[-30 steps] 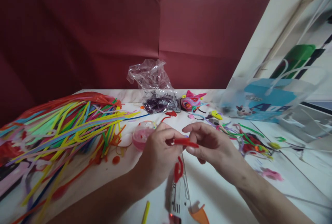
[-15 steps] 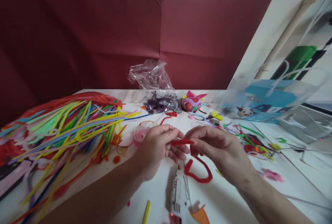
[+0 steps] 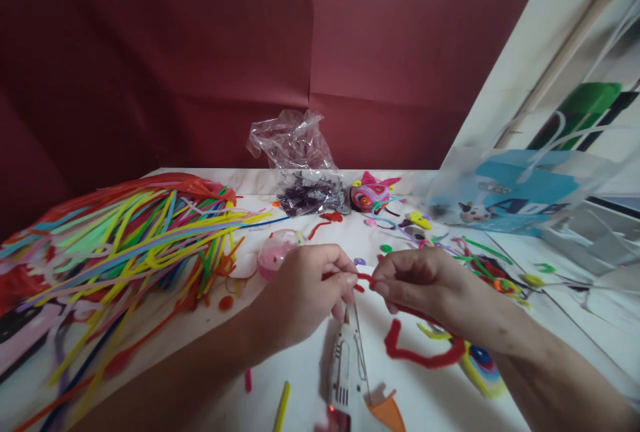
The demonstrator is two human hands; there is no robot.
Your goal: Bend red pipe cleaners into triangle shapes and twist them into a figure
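My left hand point(image 3: 305, 292) and my right hand point(image 3: 420, 282) meet over the white table, each pinching a red pipe cleaner point(image 3: 425, 355). A short stretch of it spans between the fingertips. From my right hand its free end hangs down and curls on the table under my right wrist. A white glue gun point(image 3: 346, 372) lies just below my hands, nozzle pointing up toward them.
A big heap of coloured pipe cleaners point(image 3: 115, 245) covers the left. A pink dome point(image 3: 275, 255), a clear bag of purple bits point(image 3: 305, 172), a pink coiled figure point(image 3: 370, 193), scattered scraps point(image 3: 480, 265) and a blue-printed plastic bag point(image 3: 515, 185) lie beyond.
The red pipe cleaner's loose end has swung from under my left hand over to the right and lower on the table. Both hands dropped slightly and stayed pinched together.
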